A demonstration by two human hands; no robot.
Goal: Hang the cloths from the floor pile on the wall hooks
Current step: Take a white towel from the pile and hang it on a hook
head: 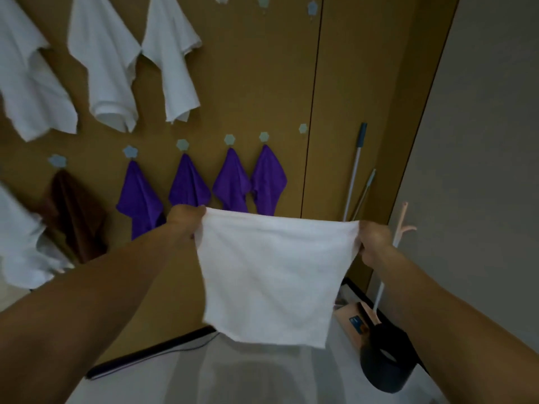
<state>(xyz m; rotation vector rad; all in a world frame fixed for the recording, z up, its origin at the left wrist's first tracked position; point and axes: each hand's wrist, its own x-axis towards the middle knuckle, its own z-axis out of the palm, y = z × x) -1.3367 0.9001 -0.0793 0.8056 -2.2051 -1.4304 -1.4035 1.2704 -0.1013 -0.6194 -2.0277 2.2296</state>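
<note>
Head view. The fingers of the left hand are curled round the upper left corner of a white cloth. The fingers of the right hand pinch its upper right corner. The top edge is drawn nearly straight between the two grips. The rest of the cloth hangs flat below the fingers, its lower edge free in the air above the pale floor. Both forearms reach forward from the lower corners of the view.

Beyond the fingers stands a tan wall panel. Above and behind the left grip hang four purple cloths, each from a pale flower-shaped hook. The lower tips of the two nearest the middle of the span are hidden behind the held cloth's top edge. Above the span between the grips, just right of the last purple cloth, sits one bare hook.

Further left of the left fingers a brown cloth hangs from its own hook, and a blurred pale cloth shows at the edge of the view. Higher on the panel three hung white cloths form a row. More hooks show at the top edge.

Above and beyond the right fingers two long handles lean in the corner beside a grey wall. Below the right forearm a dark rounded object lies on the floor. It is too blurred to identify.
</note>
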